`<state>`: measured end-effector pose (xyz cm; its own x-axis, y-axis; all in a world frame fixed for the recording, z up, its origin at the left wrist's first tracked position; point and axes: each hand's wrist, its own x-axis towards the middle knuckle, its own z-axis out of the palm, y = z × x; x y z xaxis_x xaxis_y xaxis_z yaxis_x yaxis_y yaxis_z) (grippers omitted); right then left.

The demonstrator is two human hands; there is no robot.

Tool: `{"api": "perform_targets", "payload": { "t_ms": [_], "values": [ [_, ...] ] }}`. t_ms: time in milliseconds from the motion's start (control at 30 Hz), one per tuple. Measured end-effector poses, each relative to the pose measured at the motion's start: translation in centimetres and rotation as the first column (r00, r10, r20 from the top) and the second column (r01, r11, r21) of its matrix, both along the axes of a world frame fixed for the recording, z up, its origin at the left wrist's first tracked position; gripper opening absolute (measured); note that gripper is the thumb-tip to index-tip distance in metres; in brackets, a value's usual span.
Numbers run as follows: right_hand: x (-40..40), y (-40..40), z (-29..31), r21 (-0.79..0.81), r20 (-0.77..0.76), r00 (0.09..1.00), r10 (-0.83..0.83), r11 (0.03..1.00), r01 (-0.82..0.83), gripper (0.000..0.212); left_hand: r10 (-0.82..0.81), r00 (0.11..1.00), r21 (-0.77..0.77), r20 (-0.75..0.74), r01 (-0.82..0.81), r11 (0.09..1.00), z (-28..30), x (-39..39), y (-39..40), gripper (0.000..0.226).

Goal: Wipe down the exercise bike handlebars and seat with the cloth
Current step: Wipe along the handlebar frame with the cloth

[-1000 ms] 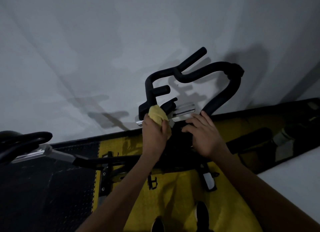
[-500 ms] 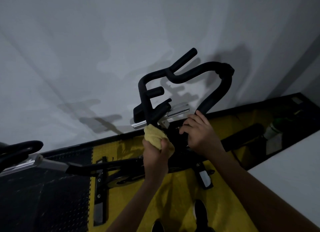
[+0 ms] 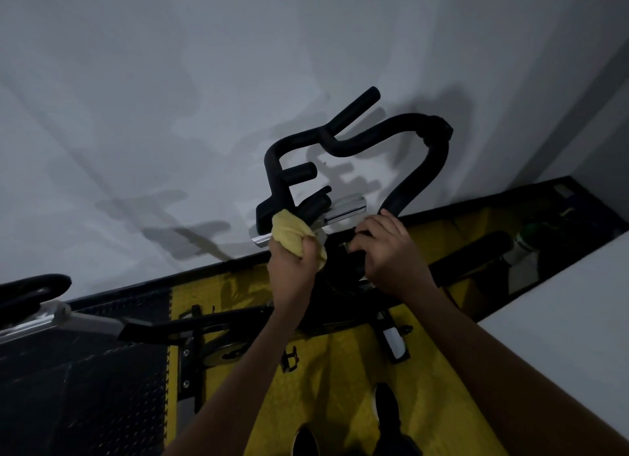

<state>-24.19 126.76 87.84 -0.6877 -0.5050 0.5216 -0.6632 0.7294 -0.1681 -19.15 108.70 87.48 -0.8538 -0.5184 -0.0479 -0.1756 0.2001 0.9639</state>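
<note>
The black exercise bike handlebars [image 3: 343, 139] rise in front of the grey wall, looping from the left stem to a right bar. My left hand [image 3: 292, 265] is shut on a bunched yellow cloth [image 3: 291, 234], which presses against the lower left stem of the handlebars beside a chrome slider bar [image 3: 343, 210]. My right hand [image 3: 388, 251] grips the bike's dark central post just below the lower end of the right bar. The seat [image 3: 30, 290] shows as a black shape at the far left edge.
The bike frame [image 3: 204, 323] stands on a yellow floor mat [image 3: 326, 380] next to black studded matting [image 3: 85, 370]. My shoes [image 3: 386, 408] are at the bottom. A dark roller and a bottle [image 3: 520, 244] lie at the right near a white surface [image 3: 561, 316].
The cloth in my left hand slid down the left stem, then came back up a little to its lower end. My right hand has stayed on the central post.
</note>
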Motion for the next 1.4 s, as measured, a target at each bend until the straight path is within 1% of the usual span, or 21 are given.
{"api": "perform_targets", "payload": {
  "t_ms": [67, 100, 133, 200, 300, 400, 467, 600, 733, 833, 867, 1000, 1133, 1233, 1300, 1400],
  "values": [
    [0.2, 0.0, 0.2, -0.031, -0.021, 0.999, -0.044, 0.999, 0.043, 0.021, 0.002, 1.0, 0.139, -0.005, -0.002, 0.99, -1.2, 1.7, 1.0, 0.034],
    [0.3, -0.1, 0.4, -0.04, -0.03, 0.996, -0.082, 0.996, 0.08, 0.022, 0.011, 1.0, 0.177, -0.021, -0.007, 0.984, -1.7, 2.7, 1.5, 0.03],
    [0.4, -0.1, 0.5, -0.046, -0.037, 0.992, -0.119, 0.992, 0.118, 0.023, 0.021, 0.999, 0.184, -0.033, -0.015, 0.983, -2.1, 3.6, 2.0, 0.027],
    [0.6, -0.1, 0.8, -0.05, -0.051, 0.985, -0.166, 0.985, 0.164, 0.023, 0.028, 0.999, 0.183, -0.034, -0.021, 0.983, -2.2, 4.6, 2.3, 0.024],
    [0.4, -0.2, 1.0, -0.041, -0.05, 0.983, -0.174, 0.984, 0.172, 0.02, -0.014, 1.0, 0.151, -0.023, 0.017, 0.988, -1.8, 4.0, 1.7, 0.027],
    [0.4, -0.2, 0.4, -0.036, -0.022, 0.985, -0.169, 0.985, 0.168, 0.02, -0.025, 1.0, 0.064, -0.003, 0.025, 0.998, -1.0, 2.8, 0.9, 0.036],
    [0.4, -0.2, 0.3, -0.041, -0.006, 0.987, -0.161, 0.986, 0.16, 0.021, -0.027, 0.999, 0.032, 0.019, 0.026, 0.999, -0.2, 1.4, 0.2, 0.045],
    [0.5, -0.2, 0.4, -0.04, 0.022, 0.986, -0.168, 0.985, 0.169, 0.021, -0.037, 0.997, 0.094, 0.062, 0.031, 0.995, 1.0, -1.4, -1.4, 0.053],
    [0.6, -0.3, 0.4, -0.02, 0.039, 0.983, -0.178, 0.984, 0.179, 0.021, 0.002, 0.999, 0.175, 0.049, -0.011, 0.984, 0.2, -0.7, -0.7, 0.049],
    [0.7, -0.4, 0.6, -0.018, 0.051, 0.982, -0.184, 0.983, 0.185, 0.019, 0.031, 0.998, 0.176, 0.052, -0.04, 0.983, -1.5, 1.6, 0.6, 0.03],
    [0.7, -0.4, 0.7, -0.015, 0.055, 0.982, -0.183, 0.983, 0.184, 0.018, 0.032, 0.999, 0.168, 0.044, -0.039, 0.985, -1.9, 2.5, 1.1, 0.028],
    [0.8, -0.4, 1.0, 0.004, 0.066, 0.981, -0.18, 0.984, 0.181, 0.017, -0.006, 1.0, 0.179, 0.02, 0.002, 0.984, -2.9, 4.2, 1.6, 0.035],
    [0.9, -0.4, 1.1, 0.012, 0.065, 0.979, -0.194, 0.981, 0.193, 0.017, -0.003, 1.0, 0.084, 0.005, 0.003, 0.996, -1.9, 2.5, 0.9, 0.031],
    [1.1, -0.4, 1.1, 0.022, 0.067, 0.978, -0.197, 0.98, 0.196, 0.017, -0.031, 0.999, 0.055, 0.017, 0.03, 0.998, -0.7, -0.1, -0.5, 0.046],
    [1.2, -0.3, 1.1, 0.029, 0.067, 0.978, -0.197, 0.98, 0.195, 0.017, -0.063, 0.998, -0.007, 0.018, 0.063, 0.998, 0.1, -1.9, -1.5, 0.054],
    [1.2, -0.3, 1.1, 0.04, 0.069, 0.976, -0.204, 0.979, 0.202, 0.017, -0.093, 0.986, -0.156, -0.142, 0.071, 0.985, 0.3, -2.9, -1.7, 0.057]
  ]
}}
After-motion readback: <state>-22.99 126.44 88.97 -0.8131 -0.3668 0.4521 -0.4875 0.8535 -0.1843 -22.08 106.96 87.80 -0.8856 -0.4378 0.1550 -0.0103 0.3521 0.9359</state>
